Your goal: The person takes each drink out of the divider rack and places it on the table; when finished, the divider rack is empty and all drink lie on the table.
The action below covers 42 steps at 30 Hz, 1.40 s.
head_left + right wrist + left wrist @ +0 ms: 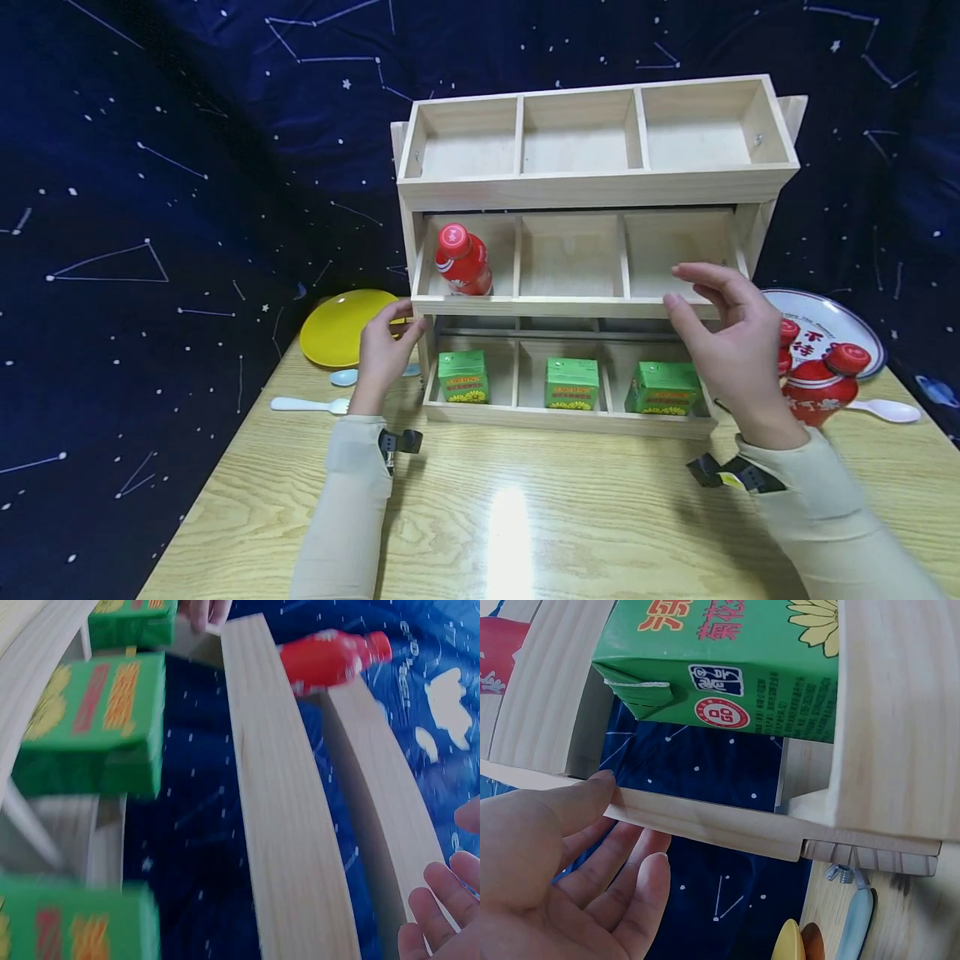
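A three-tier wooden rack [570,193] stands on the table, each tier split into three compartments. My left hand [384,354] holds the rack's left side post, its thumb [592,796] against the wood and its fingers around the other side. Hovering before the right end of the middle tier, my right hand [731,342] has thumb and fingers apart with nothing between them. A red bottle [467,265] stands in the middle tier's left compartment. The bottom tier holds a green drink carton in each compartment: left [462,377], middle [572,383] and right [663,388].
Right of the rack are more red bottles [821,387], a white plate [828,321] with a dark rim and a white spoon [888,409]. On the left lie a yellow plate [341,329], a white utensil [303,405] and a light-blue utensil [343,377]. A starry dark-blue cloth [187,250] hangs behind.
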### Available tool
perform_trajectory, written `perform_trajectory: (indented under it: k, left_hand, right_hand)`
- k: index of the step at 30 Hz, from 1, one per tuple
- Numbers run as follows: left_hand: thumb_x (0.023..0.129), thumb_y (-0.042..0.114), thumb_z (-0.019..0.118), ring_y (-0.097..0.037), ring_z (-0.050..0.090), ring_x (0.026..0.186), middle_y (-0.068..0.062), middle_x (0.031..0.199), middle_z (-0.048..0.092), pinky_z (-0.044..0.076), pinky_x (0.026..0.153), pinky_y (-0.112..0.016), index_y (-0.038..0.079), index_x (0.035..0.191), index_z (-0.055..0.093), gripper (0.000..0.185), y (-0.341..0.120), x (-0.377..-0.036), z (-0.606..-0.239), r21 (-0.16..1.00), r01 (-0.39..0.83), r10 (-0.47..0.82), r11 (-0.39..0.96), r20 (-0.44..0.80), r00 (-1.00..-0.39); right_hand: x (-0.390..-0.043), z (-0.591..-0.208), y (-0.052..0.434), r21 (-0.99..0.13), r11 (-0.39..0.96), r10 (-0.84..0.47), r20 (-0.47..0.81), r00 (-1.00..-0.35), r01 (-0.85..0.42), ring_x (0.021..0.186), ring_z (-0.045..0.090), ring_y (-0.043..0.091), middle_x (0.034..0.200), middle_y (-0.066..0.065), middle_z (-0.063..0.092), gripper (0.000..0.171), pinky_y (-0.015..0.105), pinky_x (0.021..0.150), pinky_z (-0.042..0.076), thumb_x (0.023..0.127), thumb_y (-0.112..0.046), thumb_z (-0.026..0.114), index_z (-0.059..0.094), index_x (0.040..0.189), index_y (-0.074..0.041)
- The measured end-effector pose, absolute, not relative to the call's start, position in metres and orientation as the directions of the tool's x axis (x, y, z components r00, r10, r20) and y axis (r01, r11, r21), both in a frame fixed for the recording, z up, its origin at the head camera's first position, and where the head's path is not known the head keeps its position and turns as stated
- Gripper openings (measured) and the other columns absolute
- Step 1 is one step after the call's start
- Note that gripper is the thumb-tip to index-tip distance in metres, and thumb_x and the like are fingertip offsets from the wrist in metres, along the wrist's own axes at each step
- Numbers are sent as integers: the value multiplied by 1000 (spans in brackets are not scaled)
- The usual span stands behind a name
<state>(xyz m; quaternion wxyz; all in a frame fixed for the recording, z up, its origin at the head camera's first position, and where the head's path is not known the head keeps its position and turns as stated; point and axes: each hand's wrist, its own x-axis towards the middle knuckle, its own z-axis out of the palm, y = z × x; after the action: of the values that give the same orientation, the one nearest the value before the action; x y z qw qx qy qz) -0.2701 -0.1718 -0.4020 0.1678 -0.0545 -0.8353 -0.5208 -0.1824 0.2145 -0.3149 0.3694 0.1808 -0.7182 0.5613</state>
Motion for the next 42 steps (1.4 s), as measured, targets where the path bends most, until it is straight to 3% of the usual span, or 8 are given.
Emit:
perform_trajectory:
  k: [6, 13, 19, 25, 27, 33, 42]
  left_hand:
    - [93, 17, 71, -28, 67, 101, -9, 119, 66, 58, 86, -37, 10, 129, 63, 37, -173, -270, -401, 848, 261, -89, 461, 337, -937]
    - [93, 17, 71, -28, 66, 102, -9, 120, 66, 58, 86, -37, 10, 129, 63, 38, -173, -271, -403, 851, 265, -81, 454, 335, -939]
    - [93, 18, 71, -26, 66, 101, -8, 120, 65, 58, 87, -37, 10, 128, 63, 37, -174, -270, -407, 851, 256, -88, 458, 330, -940]
    - [93, 17, 71, -27, 66, 102, -9, 121, 65, 57, 87, -37, 10, 128, 63, 37, -175, -270, -406, 849, 259, -90, 460, 335, -938]
    - [93, 16, 71, -27, 66, 102, -9, 121, 66, 58, 87, -37, 10, 128, 63, 37, -175, -270, -405, 847, 261, -90, 463, 338, -937]
    - [92, 17, 72, -27, 67, 101, -9, 120, 66, 58, 85, -36, 10, 128, 63, 38, -174, -270, -404, 843, 274, -82, 462, 348, -934]
    - [92, 17, 72, -29, 67, 102, -10, 118, 66, 58, 86, -38, 10, 129, 63, 39, -173, -272, -403, 837, 276, -76, 472, 350, -934]
  right_hand:
    - [-186, -294, 165, -628, 289, 26, 760, -650, -723, 107, 60, 14, 113, 22, 64, 34, 26, 99, 46, 81, 16, 67, 63, 115, 13]
    - [-191, -280, 115, -614, 261, -78, 755, -651, -745, 110, 56, 36, 115, 26, 62, 34, 30, 98, 47, 81, 15, 70, 61, 113, 15]
    - [-201, -274, 85, -632, 257, -160, 718, -677, -731, 119, 53, 33, 125, 19, 60, 46, 44, 99, 46, 82, 5, 76, 59, 124, 8]
    - [-235, -286, 62, -646, 272, -221, 679, -700, -713, 128, 46, 17, 139, 1, 53, 66, 38, 102, 45, 81, -16, 83, 53, 139, -10]
    - [-240, -284, 55, -658, 274, -245, 658, -712, -702, 128, 45, 15, 140, 1, 51, 69, 38, 102, 45, 81, -18, 83, 50, 142, -11]
    - [-253, -292, 42, -693, 249, -291, 613, -735, -677, 119, 51, 16, 133, 3, 53, 67, 37, 99, 49, 83, -10, 81, 48, 141, -11]
    - [-245, -290, 42, -668, 176, -233, 686, -690, -723, 115, 55, 23, 127, 12, 56, 58, 39, 97, 50, 82, 0, 79, 54, 135, -2]
